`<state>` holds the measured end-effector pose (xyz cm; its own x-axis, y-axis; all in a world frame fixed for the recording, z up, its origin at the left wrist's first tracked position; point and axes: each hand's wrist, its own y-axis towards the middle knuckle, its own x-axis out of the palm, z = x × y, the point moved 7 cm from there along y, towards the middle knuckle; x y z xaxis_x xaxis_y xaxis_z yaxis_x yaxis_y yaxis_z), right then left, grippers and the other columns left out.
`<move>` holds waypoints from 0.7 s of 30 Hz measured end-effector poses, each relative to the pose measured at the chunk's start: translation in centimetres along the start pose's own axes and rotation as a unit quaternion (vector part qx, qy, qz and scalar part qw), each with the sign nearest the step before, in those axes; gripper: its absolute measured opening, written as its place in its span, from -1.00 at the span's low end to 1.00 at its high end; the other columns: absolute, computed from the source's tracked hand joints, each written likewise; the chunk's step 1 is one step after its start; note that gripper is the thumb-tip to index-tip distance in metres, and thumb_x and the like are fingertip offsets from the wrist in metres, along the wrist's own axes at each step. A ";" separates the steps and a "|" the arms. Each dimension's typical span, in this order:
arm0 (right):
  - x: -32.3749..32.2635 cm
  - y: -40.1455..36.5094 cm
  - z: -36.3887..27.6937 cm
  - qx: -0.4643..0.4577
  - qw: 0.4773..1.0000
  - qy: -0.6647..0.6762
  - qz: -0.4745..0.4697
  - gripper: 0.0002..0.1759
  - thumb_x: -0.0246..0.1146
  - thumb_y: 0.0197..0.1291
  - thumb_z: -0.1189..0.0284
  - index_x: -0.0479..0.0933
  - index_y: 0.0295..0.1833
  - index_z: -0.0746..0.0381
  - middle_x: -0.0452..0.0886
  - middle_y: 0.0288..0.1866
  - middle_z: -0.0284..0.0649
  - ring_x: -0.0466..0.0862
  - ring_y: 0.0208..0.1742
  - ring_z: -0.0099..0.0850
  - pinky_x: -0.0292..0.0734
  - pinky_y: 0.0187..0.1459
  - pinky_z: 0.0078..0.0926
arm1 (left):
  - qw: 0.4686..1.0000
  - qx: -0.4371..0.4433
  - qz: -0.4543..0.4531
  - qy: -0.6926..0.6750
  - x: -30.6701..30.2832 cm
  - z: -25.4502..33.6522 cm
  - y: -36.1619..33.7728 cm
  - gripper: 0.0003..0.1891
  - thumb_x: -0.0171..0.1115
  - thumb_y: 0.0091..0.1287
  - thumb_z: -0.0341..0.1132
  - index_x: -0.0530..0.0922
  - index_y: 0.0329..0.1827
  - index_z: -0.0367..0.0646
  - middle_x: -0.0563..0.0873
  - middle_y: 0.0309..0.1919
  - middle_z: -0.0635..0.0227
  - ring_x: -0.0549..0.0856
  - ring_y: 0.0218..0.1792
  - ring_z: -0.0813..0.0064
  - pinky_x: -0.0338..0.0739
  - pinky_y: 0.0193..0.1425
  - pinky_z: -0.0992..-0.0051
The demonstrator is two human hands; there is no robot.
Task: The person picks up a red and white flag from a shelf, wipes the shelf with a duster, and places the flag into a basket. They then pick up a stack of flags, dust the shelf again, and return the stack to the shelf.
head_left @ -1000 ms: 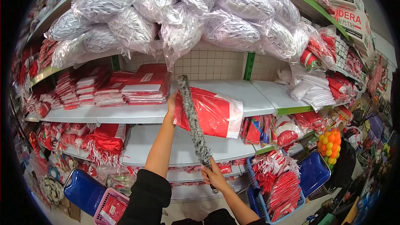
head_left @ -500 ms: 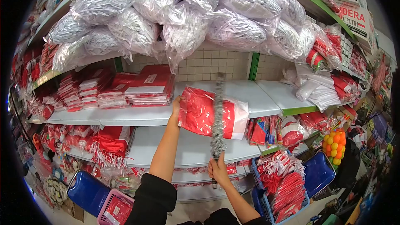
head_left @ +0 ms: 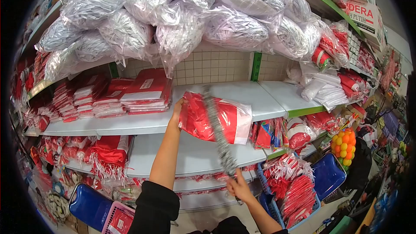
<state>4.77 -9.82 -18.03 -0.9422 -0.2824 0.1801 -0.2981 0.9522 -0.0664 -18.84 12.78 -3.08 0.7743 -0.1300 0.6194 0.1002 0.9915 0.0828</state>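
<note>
My left hand point(head_left: 177, 109) is closed on the left edge of a clear plastic package point(head_left: 196, 117) with folded red and white cloth inside, held up in front of the shelf. In my right hand point(head_left: 239, 186) is the handle of a fluffy grey duster point(head_left: 223, 145), tilted with its head up and to the left. The duster crosses in front of the package and overlaps its middle in this view. Left of the package, stacks of similar red and white packets point(head_left: 147, 90) lie on the pale shelf point(head_left: 227, 97).
Bulging bags of white strips point(head_left: 236, 28) fill the shelf above. White plastic rolls point(head_left: 323, 89) lie at the right. Below stand a blue basket point(head_left: 318, 208) of red packets and, at lower left, a pink basket point(head_left: 113, 212). A lower shelf point(head_left: 173, 151) runs underneath.
The duster has tipped from nearly upright to leaning left, and my right hand has shifted slightly right and down. The package stays in my left hand. The view has turned slightly right.
</note>
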 end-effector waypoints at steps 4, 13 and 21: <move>-1.3 1.9 -1.1 0.017 0.978 0.179 0.106 -0.49 0.03 0.34 0.36 -0.04 0.29 -0.11 0.22 -0.59 -0.44 0.18 -0.71 -0.66 0.06 -0.71 -0.71 | 0.997 -0.029 0.040 0.055 -2.3 -0.7 0.7 -0.78 -0.04 0.21 -0.23 0.50 -0.31 -0.19 0.66 -0.33 0.21 0.63 -0.31 0.26 0.53 -0.09 0.33; -0.5 3.6 -3.4 -0.009 0.990 0.118 0.073 -0.27 0.03 0.32 0.44 -0.26 0.42 -0.10 0.21 -0.57 -0.43 0.15 -0.68 -0.69 0.01 -0.71 -0.70 | 0.997 0.012 0.046 0.056 -1.5 -0.4 0.1 -0.79 -0.03 0.25 -0.27 0.49 -0.19 -0.19 0.65 -0.26 0.22 0.62 -0.27 0.27 0.53 -0.09 0.31; 1.7 9.0 2.4 -0.135 0.979 -0.148 0.023 -0.35 0.04 0.34 0.32 -0.11 0.41 0.20 0.37 -0.58 -0.40 0.33 -0.66 -0.61 0.28 -0.64 -0.61 | 0.998 -0.042 -0.002 -0.056 -1.5 -1.7 0.9 -0.68 -0.07 0.35 -0.19 0.48 -0.03 -0.22 0.65 -0.10 0.16 0.63 -0.12 0.22 0.52 0.03 0.25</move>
<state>0.09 -2.05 -20.69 -0.9688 -0.2210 -0.1119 -0.2399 0.9496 0.2019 -18.87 13.84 -5.22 0.6997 -0.1288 0.7028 0.1587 0.9871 0.0229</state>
